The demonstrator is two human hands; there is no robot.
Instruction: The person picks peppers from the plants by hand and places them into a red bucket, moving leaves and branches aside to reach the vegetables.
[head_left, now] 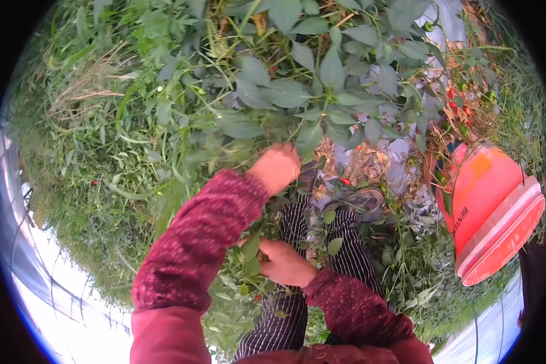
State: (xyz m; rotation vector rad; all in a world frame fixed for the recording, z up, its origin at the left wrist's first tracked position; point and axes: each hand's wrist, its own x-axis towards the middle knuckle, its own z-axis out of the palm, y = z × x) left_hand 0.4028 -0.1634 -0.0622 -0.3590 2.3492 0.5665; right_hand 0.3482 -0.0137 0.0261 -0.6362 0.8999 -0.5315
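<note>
My left hand [278, 168] reaches into the foliage below a pepper plant [285, 94] with broad green leaves. Its fingers are curled and face away from me, so whatever they hold is hidden. Lower down, my right hand [287, 263] is closed around a leafy pepper branch [251, 247], in front of my striped trouser leg. A red chili pepper [345, 181] shows near the ground just right of my left hand.
A red bucket [488, 188] leans on its side among plants at the right. Several red peppers [454, 104] hang beyond it. Pale plastic sheeting [399, 155] and dry leaves cover the ground by my shoe [365, 200]. Dense weeds [103, 164] fill the left.
</note>
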